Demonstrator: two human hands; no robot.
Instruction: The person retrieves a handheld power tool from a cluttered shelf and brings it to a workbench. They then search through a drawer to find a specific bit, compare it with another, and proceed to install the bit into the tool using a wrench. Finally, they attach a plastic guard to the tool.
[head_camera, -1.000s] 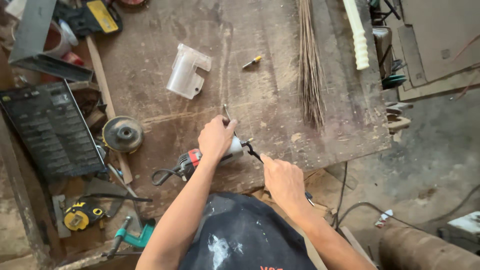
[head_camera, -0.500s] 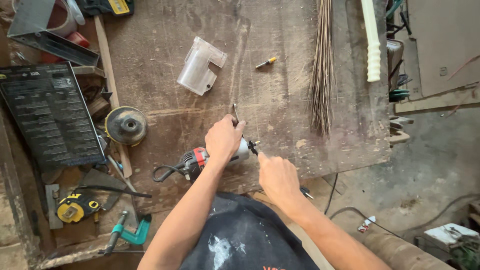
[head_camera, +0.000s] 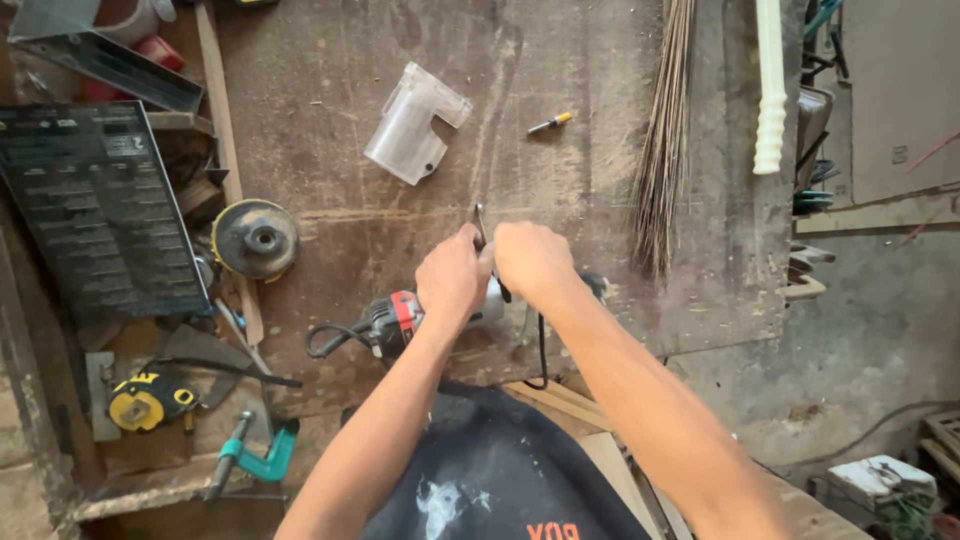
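Note:
A small power tool (head_camera: 400, 315) with a grey body and a red band lies on its side on the worn wooden bench (head_camera: 560, 90), its black cord looping off to the left. My left hand (head_camera: 452, 280) grips the tool's front end. My right hand (head_camera: 530, 258) is closed right beside it at the tool's nose. A thin metal wrench (head_camera: 480, 222) sticks up between the two hands; which hand holds it is hidden.
A clear plastic guard (head_camera: 415, 122) and a small yellow-tipped bit (head_camera: 550, 123) lie further back on the bench. A bundle of thin sticks (head_camera: 662, 150) and a white turned post (head_camera: 769, 90) sit right. A grinding disc (head_camera: 256, 238), tape measure (head_camera: 145, 398) and teal clamp (head_camera: 255, 462) are left.
My right hand has come up from the bench's near edge to the tool's nose, next to my left hand. The tool has stayed in place.

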